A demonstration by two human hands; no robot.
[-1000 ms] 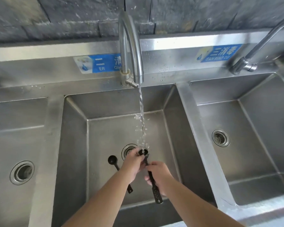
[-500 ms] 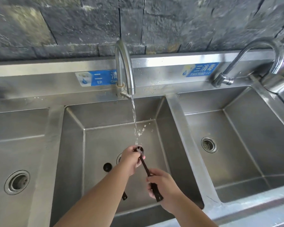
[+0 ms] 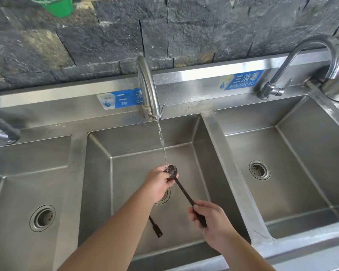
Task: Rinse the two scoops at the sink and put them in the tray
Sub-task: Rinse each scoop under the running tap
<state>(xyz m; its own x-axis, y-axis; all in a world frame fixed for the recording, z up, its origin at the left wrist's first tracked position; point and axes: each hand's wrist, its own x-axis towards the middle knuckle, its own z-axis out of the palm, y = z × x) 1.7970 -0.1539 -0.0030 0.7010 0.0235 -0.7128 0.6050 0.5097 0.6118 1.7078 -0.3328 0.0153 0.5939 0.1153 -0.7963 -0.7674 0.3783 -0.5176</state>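
— Since a second ago, what has shifted?
— Both hands have drawn apart along the held scoop [image 3: 181, 187]; the right hand [image 3: 211, 222] now sits at the near end of the handle, fingers curled round it; the left hand [image 3: 158, 182] pinches the bowl end under the water stream [image 3: 161, 139]; the view also takes in more of the wall.
— And the other scoop?
— The second scoop [image 3: 156, 227] lies on the floor of the middle basin [image 3: 133, 159]; only its handle end shows, because the left forearm covers the rest; the same arm hides most of the middle drain [image 3: 165, 197].
— How many basins?
— Three in a row; the left basin [image 3: 18, 182] and the right basin [image 3: 301, 153] each show a drain; so three drains in all, one partly hidden.
— Taps?
— The middle tap [image 3: 147, 87] runs; the right tap [image 3: 301, 55] arches at the far right; a blurred metal piece at the far left edge I cannot make out.
— Anything else?
— Two blue labels [image 3: 241, 80] on the steel back ledge, the left one half behind the middle tap; a green object [image 3: 56, 5] at the top edge against the dark stone wall [image 3: 204, 26]; no tray is in view.
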